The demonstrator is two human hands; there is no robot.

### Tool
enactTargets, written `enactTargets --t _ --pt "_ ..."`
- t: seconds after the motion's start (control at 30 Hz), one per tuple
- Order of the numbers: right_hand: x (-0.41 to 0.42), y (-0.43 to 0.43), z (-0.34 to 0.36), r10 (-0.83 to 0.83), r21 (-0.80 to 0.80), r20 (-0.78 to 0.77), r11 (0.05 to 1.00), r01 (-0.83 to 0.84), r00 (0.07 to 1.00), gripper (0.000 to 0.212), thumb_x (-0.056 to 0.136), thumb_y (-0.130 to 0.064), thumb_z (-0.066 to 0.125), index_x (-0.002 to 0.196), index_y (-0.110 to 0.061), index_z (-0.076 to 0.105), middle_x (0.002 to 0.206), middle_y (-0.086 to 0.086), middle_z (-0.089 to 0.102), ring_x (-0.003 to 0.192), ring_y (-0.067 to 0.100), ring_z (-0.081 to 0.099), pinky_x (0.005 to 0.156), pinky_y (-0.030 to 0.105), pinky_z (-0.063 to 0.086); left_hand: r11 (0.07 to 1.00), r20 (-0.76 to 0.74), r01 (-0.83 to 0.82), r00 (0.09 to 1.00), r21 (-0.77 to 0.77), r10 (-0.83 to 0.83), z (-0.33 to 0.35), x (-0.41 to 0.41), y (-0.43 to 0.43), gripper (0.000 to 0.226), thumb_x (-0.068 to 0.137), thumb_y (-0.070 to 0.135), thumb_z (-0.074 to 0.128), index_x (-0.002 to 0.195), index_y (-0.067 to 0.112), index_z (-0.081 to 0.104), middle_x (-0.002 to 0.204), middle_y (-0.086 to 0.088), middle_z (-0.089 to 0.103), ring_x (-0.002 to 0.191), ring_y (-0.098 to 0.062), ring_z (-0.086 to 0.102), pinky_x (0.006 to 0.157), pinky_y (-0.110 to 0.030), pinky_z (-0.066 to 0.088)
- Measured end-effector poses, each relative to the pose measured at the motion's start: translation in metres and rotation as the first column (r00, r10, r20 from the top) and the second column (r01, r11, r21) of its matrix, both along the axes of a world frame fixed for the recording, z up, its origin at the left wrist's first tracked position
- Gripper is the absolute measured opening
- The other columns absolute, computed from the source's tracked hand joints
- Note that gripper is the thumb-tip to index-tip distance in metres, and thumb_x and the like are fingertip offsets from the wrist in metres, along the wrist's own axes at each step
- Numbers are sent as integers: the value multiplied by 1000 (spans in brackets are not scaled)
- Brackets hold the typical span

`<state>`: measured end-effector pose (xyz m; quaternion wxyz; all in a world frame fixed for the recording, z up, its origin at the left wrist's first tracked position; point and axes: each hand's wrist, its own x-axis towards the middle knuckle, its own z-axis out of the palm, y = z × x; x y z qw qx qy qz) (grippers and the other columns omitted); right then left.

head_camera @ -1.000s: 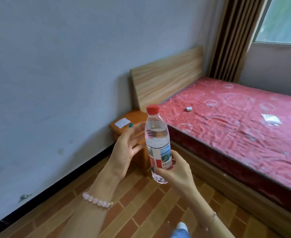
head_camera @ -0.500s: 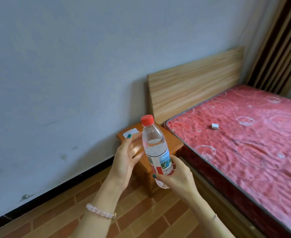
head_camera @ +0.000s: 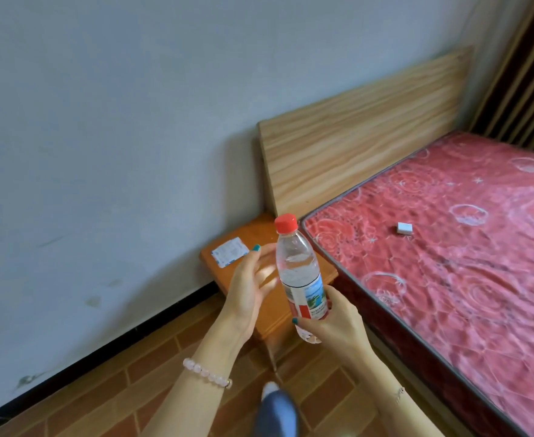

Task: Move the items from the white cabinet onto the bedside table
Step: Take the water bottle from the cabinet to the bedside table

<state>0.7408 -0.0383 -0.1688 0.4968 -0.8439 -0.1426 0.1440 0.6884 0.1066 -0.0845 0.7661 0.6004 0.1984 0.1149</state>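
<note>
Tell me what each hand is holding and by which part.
The right hand grips the water bottle around its lower body, at the label. The left hand holds nothing; it is open beside the bottle.

We see a pale grey wall (head_camera: 117, 121), a brown brick-pattern floor (head_camera: 126, 392), a wooden headboard (head_camera: 363, 143), and a red mattress (head_camera: 464, 247).

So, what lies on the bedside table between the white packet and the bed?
In the head view, bare wood of the bedside table separates the white packet from the bed.
</note>
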Motion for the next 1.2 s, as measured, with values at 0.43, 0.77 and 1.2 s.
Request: enactTargets --t 0.43,0.77,1.2 --pt "174 137 -57 80 -161 -143 982 -103 987 54 58 -35 82 104 -26 55 95 -11 64 84 2 61 69 18 52 994 -206 -82 976 -75 65 -74 174 138 31 99 39 35 114 26 59 108 14 63 98 -3 60 75 -17 51" --pt "279 234 -118 138 -227 -216 956 -187 967 62 60 -32 83 111 -27 47 99 -12 61 85 2 59 59 7 44 982 -299 -138 950 -127 94 -137 273 226 36 99 40 30 117 27 58 121 8 60 115 -12 54 90 -26 47" --pt "396 323 -254 301 -222 -153 918 -330 941 48 65 -23 81 97 -21 45 87 -8 56 76 6 57 54 7 41 958 -376 -262 904 -114 202 -246 355 296 33 100 38 33 116 26 59 116 15 57 109 -6 55 87 -21 47"
